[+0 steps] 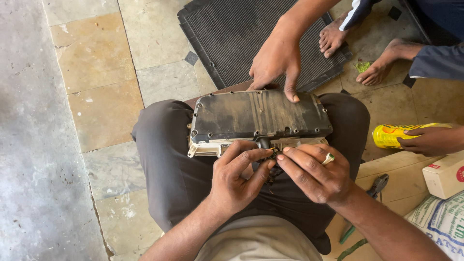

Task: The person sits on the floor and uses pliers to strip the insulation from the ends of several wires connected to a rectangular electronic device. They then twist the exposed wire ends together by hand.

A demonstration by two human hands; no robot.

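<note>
A dirty black rectangular cover plate with bolt holes along its rim lies across my lap, on a whitish housing. My left hand and my right hand meet at its near edge, fingertips pinching a small dark connector or wire end. A ring sits on a finger of my right hand. Another person's hand reaches in from the far side and presses a finger on the plate's far edge.
A black ribbed mat lies on the tiled floor beyond my knees. Another person's bare feet rest at the upper right, and a hand holds a yellow can. Pliers, a white box and a sack lie at right.
</note>
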